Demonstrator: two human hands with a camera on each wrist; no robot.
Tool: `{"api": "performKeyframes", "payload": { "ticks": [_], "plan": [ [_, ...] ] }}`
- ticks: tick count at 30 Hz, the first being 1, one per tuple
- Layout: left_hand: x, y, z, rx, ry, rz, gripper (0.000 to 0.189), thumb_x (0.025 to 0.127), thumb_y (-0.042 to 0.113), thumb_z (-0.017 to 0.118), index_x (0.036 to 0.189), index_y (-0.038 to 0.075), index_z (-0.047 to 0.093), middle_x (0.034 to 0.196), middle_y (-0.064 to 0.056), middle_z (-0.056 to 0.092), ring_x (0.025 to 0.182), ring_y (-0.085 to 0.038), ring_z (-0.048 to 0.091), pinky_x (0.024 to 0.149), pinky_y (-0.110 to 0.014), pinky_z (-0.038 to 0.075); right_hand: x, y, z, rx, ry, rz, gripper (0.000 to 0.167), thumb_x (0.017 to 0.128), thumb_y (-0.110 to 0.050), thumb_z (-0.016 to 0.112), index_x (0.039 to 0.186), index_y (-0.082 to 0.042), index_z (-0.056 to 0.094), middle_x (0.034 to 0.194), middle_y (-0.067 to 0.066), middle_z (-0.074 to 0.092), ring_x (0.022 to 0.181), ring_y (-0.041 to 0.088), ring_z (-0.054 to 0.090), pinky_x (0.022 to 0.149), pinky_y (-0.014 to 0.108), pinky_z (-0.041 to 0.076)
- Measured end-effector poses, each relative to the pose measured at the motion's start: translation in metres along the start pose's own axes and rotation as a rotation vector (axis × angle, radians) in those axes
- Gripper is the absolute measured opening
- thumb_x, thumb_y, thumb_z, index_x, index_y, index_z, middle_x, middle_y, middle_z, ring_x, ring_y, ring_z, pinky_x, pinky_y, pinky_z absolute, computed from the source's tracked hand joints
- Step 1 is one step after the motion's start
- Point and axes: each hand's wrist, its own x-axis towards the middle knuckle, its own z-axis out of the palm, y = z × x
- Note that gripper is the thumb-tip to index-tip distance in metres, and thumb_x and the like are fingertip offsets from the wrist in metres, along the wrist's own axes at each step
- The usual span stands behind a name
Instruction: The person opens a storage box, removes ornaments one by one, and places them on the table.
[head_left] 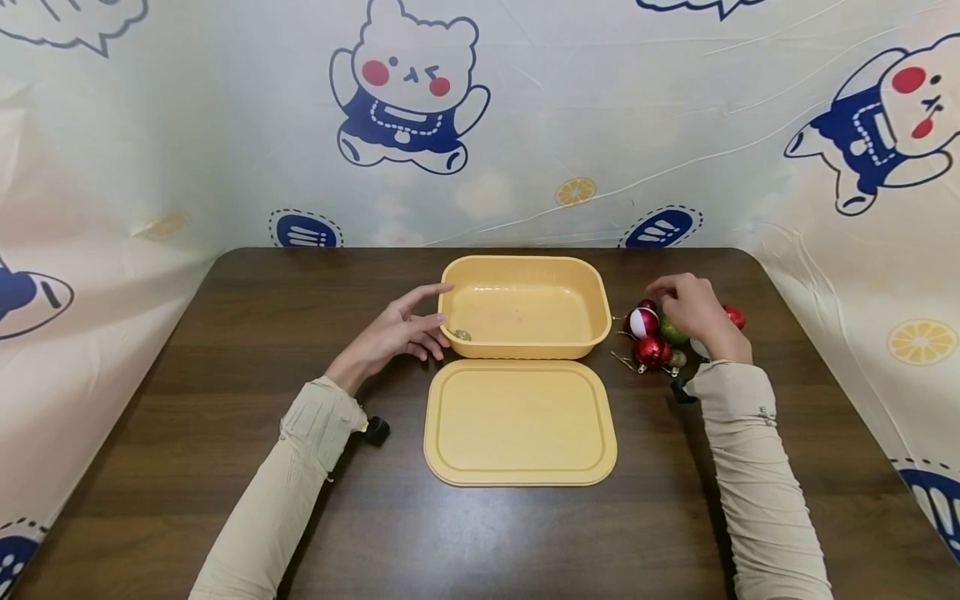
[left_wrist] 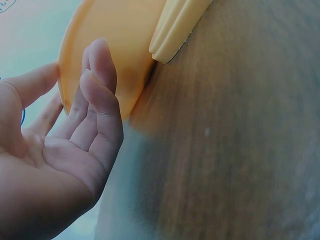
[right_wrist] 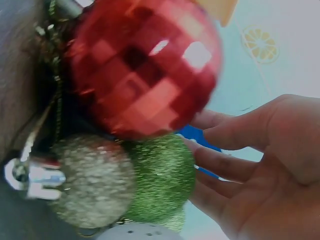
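Note:
A yellow plastic box (head_left: 525, 344) stands near the table's back edge, with a small gold glitter bauble (head_left: 461, 335) in its front left corner. My left hand (head_left: 401, 333) touches the box's left side, fingers extended; the left wrist view shows the same hand (left_wrist: 75, 135) against the box wall (left_wrist: 120, 30). Over a cluster of Christmas baubles right of the box is my right hand (head_left: 693, 308). That cluster includes a faceted red bauble (right_wrist: 145, 65), a green glitter bauble (right_wrist: 160, 175) and a gold one (right_wrist: 92, 182). Behind them, the right hand's fingertips (right_wrist: 215, 162) are partly hidden.
A flat yellow lid (head_left: 521, 423) lies directly in front of the box. Other baubles, one red and white (head_left: 642, 322) and one red (head_left: 735, 316), sit around the right hand. A printed cloth (head_left: 525, 108) hangs behind the brown table (head_left: 487, 542).

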Motion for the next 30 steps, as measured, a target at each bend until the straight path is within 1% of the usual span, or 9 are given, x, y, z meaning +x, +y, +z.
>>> {"api": "performKeyframes", "payload": {
  "ticks": [3,5,7,10,11,14,19,24,30],
  "plan": [
    [0.0,0.0,0.0,0.003,0.002,0.003,0.057,0.1,0.029,0.063,0.151,0.031,0.039,0.088,-0.021,0.072,0.069,-0.026,0.071,0.056,-0.038,0.057,-0.001,-0.004,-0.003,0.007,0.02,-0.007,0.031,0.102,-0.003,0.044,0.12,0.003,0.067,0.119,0.026,0.065,0.088,0.034,0.055,0.063,0.037,0.046],
    [-0.001,0.0,-0.001,0.002,0.001,0.001,0.056,0.1,0.029,0.063,0.151,0.032,0.039,0.088,-0.022,0.072,0.069,-0.026,0.071,0.056,-0.038,0.057,-0.003,-0.007,-0.004,0.01,0.036,-0.022,0.03,0.102,-0.005,0.044,0.12,0.001,0.068,0.119,0.025,0.065,0.083,0.032,0.055,0.059,0.034,0.045],
    [-0.001,-0.001,-0.001,0.0,-0.001,0.0,0.056,0.1,0.028,0.062,0.151,0.032,0.039,0.089,-0.022,0.072,0.069,-0.026,0.071,0.057,-0.038,0.057,-0.004,-0.011,-0.004,0.014,0.05,-0.037,0.029,0.102,-0.006,0.045,0.12,0.0,0.068,0.12,0.024,0.065,0.082,0.032,0.056,0.061,0.036,0.048],
    [-0.001,-0.001,-0.001,-0.003,-0.004,0.001,0.056,0.1,0.028,0.062,0.151,0.032,0.039,0.09,-0.024,0.071,0.069,-0.026,0.071,0.057,-0.038,0.057,-0.006,-0.02,-0.005,0.03,0.07,-0.056,0.027,0.102,-0.006,0.048,0.12,-0.001,0.068,0.121,0.024,0.065,0.091,0.034,0.059,0.077,0.046,0.055],
    [-0.001,-0.001,-0.001,-0.004,-0.006,0.003,0.056,0.1,0.028,0.062,0.151,0.031,0.038,0.09,-0.024,0.071,0.069,-0.026,0.071,0.057,-0.038,0.057,-0.006,-0.022,-0.005,0.036,0.077,-0.065,0.026,0.102,-0.007,0.049,0.12,-0.001,0.068,0.122,0.024,0.065,0.096,0.035,0.06,0.083,0.05,0.054],
    [-0.001,0.0,0.0,-0.001,-0.008,0.007,0.057,0.1,0.028,0.062,0.152,0.03,0.038,0.09,-0.024,0.071,0.069,-0.027,0.071,0.057,-0.039,0.057,-0.007,-0.031,-0.006,0.063,0.098,-0.091,0.024,0.101,-0.006,0.052,0.119,-0.001,0.068,0.121,0.023,0.065,0.104,0.038,0.062,0.091,0.056,0.052],
    [-0.002,0.001,0.0,0.003,-0.008,0.008,0.059,0.1,0.029,0.063,0.153,0.029,0.037,0.091,-0.025,0.071,0.069,-0.027,0.071,0.057,-0.039,0.057,-0.008,-0.046,-0.005,0.114,0.116,-0.144,0.022,0.101,-0.007,0.055,0.118,-0.003,0.069,0.12,0.02,0.067,0.108,0.036,0.063,0.094,0.055,0.051],
    [-0.002,0.002,-0.001,-0.005,-0.007,0.007,0.057,0.1,0.029,0.062,0.152,0.03,0.038,0.091,-0.026,0.071,0.069,-0.027,0.071,0.057,-0.039,0.057,-0.01,-0.06,-0.001,0.173,0.124,-0.191,0.02,0.1,-0.009,0.058,0.116,-0.005,0.07,0.117,0.016,0.069,0.105,0.033,0.066,0.093,0.053,0.052],
    [-0.002,0.001,0.0,-0.007,-0.006,0.01,0.057,0.1,0.029,0.062,0.152,0.03,0.038,0.088,-0.02,0.072,0.068,-0.026,0.071,0.057,-0.039,0.057,-0.012,-0.078,0.008,0.243,0.104,-0.244,0.019,0.099,-0.008,0.061,0.115,-0.003,0.07,0.112,0.016,0.071,0.101,0.031,0.068,0.092,0.05,0.053]
  ]
}}
